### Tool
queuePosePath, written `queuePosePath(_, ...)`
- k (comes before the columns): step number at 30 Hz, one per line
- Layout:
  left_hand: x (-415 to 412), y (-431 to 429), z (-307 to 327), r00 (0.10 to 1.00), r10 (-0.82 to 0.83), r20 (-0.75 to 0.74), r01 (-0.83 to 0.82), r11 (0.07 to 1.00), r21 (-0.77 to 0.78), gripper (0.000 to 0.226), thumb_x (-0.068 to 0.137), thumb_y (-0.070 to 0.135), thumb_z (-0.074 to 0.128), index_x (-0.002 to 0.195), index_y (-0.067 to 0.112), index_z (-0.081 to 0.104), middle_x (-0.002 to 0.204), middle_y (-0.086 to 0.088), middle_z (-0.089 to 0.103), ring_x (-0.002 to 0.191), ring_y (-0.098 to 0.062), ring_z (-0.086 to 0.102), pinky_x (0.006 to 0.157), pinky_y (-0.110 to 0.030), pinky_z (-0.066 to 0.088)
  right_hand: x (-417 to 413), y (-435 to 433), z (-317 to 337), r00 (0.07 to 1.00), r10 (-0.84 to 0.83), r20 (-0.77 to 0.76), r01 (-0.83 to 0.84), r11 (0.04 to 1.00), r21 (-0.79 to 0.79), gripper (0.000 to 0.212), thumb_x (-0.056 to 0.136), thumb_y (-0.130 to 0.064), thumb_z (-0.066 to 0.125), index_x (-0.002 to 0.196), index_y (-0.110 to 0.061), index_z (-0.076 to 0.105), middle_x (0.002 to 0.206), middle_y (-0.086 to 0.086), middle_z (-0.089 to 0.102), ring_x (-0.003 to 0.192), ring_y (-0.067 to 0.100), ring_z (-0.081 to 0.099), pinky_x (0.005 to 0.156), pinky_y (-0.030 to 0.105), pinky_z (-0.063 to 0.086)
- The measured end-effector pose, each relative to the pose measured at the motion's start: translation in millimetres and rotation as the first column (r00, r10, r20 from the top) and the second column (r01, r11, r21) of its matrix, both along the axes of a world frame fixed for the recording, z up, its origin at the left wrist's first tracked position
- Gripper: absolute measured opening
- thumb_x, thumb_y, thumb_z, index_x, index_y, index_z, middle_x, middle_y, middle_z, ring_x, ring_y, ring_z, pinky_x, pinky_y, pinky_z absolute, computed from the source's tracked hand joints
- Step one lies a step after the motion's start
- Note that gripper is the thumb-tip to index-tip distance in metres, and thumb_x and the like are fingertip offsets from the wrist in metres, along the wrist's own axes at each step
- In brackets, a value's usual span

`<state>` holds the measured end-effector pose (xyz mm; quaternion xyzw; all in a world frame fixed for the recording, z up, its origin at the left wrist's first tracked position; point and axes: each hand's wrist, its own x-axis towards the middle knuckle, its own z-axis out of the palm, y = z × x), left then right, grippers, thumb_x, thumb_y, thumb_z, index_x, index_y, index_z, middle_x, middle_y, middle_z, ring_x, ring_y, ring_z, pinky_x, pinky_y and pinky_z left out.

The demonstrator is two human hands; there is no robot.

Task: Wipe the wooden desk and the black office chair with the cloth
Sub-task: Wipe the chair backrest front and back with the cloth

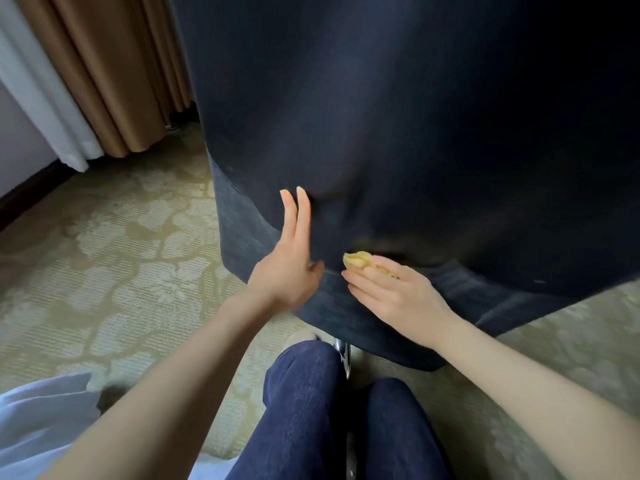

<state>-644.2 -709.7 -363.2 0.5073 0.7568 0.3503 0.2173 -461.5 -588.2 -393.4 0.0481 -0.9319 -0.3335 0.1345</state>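
Crumpled yellow cloth [360, 259]; dark, matte chair [415, 133]

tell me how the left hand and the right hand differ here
The left hand is bare, its fingers straight and pointing up the chair; the right hand holds the cloth, its fingers pointing sideways. The left hand reaches higher than the right hand. Both touch the chair's dark fabric.
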Motion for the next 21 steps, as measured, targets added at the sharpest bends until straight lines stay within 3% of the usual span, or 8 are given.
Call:
queuePosePath(3, -5, 2, 4, 1.000, 0.027, 0.010, -0.027, 1.000, -0.002, 0.094, 0.096, 0.025, 0.052, 0.144, 0.028, -0.029, 0.149, 0.008, -0.039, 0.133, -0.030, 0.035, 0.103, -0.042, 0.038, 29, 1, 0, 0.996, -0.032, 0.087, 0.029, 0.999, 0.031, 0.030, 0.091, -0.003, 0.054, 0.117, -0.008, 0.067, 0.129, 0.007, 0.060, 0.125, 0.023, 0.052, 0.114, 0.039, 0.029)
queuePosePath(6, -8, 3, 8, 0.999, 0.044, 0.006, -0.044, 0.999, 0.001, 0.092, 0.096, 0.030, 0.051, 0.145, 0.025, -0.027, 0.150, 0.005, -0.038, 0.142, -0.026, 0.025, 0.107, -0.037, 0.032, 52, 2, 12, 0.985, -0.049, 0.163, 0.040, 0.997, 0.058, 0.037, 0.090, -0.002, 0.044, 0.117, -0.009, 0.068, 0.131, 0.007, 0.059, 0.126, 0.022, 0.052, 0.111, 0.037, 0.030)
queuePosePath(9, -8, 1, 12, 0.997, 0.075, 0.022, -0.076, 0.996, 0.039, 0.091, 0.096, 0.030, 0.052, 0.148, 0.023, -0.022, 0.152, 0.004, -0.035, 0.146, -0.021, 0.011, 0.113, -0.034, 0.024, 64, 3, 29, 0.990, -0.067, 0.127, 0.055, 0.994, 0.097, 0.035, 0.089, -0.004, 0.057, 0.123, -0.007, 0.063, 0.134, 0.007, 0.056, 0.128, 0.023, 0.049, 0.113, 0.039, 0.032)
queuePosePath(11, -4, 0, 14, 0.991, 0.122, 0.054, -0.126, 0.989, 0.075, 0.090, 0.095, 0.029, 0.053, 0.149, 0.024, -0.018, 0.152, 0.003, -0.035, 0.147, -0.017, 0.003, 0.115, -0.027, 0.014, 66, 6, 42, 0.994, -0.066, 0.086, 0.054, 0.990, 0.128, 0.036, 0.094, 0.000, 0.047, 0.128, -0.005, 0.058, 0.136, 0.008, 0.055, 0.129, 0.024, 0.046, 0.114, 0.040, 0.027)
queuePosePath(13, 6, -4, 19, 0.984, 0.154, 0.085, -0.162, 0.982, 0.096, 0.088, 0.096, 0.025, 0.053, 0.150, 0.024, -0.017, 0.152, 0.002, -0.036, 0.139, -0.008, 0.016, 0.106, -0.019, 0.018, 65, 4, 60, 0.997, -0.058, 0.045, 0.051, 0.987, 0.155, 0.038, 0.096, 0.002, 0.039, 0.130, -0.003, 0.055, 0.137, 0.010, 0.053, 0.129, 0.025, 0.047, 0.112, 0.042, 0.027)
queuePosePath(15, 19, -9, 22, 0.983, 0.144, 0.115, -0.157, 0.981, 0.113, 0.088, 0.096, 0.020, 0.054, 0.150, 0.022, -0.015, 0.153, 0.001, -0.033, 0.121, -0.005, 0.025, 0.099, -0.016, 0.023, 58, 1, 78, 0.999, -0.045, -0.003, 0.045, 0.986, 0.163, 0.036, 0.096, -0.001, 0.046, 0.130, -0.003, 0.056, 0.137, 0.011, 0.053, 0.129, 0.025, 0.048, 0.110, 0.041, 0.034)
queuePosePath(18, 37, -11, 17, 0.946, 0.128, 0.298, -0.166, 0.980, 0.107, 0.087, 0.096, 0.018, 0.053, 0.150, 0.020, -0.015, 0.156, 0.000, -0.027, 0.142, -0.005, 0.003, 0.094, -0.005, 0.006, 40, -3, 104, 0.991, 0.026, -0.130, -0.007, 0.989, 0.145, 0.030, 0.097, -0.002, 0.050, 0.123, -0.005, 0.063, 0.132, 0.010, 0.058, 0.125, 0.025, 0.053, 0.107, 0.040, 0.040)
queuePosePath(21, 46, -6, 16, 0.824, 0.171, 0.541, -0.231, 0.972, 0.044, 0.090, 0.096, 0.030, 0.054, 0.149, 0.024, -0.019, 0.157, 0.002, -0.023, 0.146, -0.010, -0.005, 0.106, -0.016, 0.005, 14, -6, 127, 0.954, 0.097, -0.284, -0.051, 0.985, 0.165, 0.029, 0.095, -0.002, 0.052, 0.119, -0.011, 0.067, 0.129, 0.006, 0.060, 0.121, 0.022, 0.056, 0.109, 0.036, 0.035)
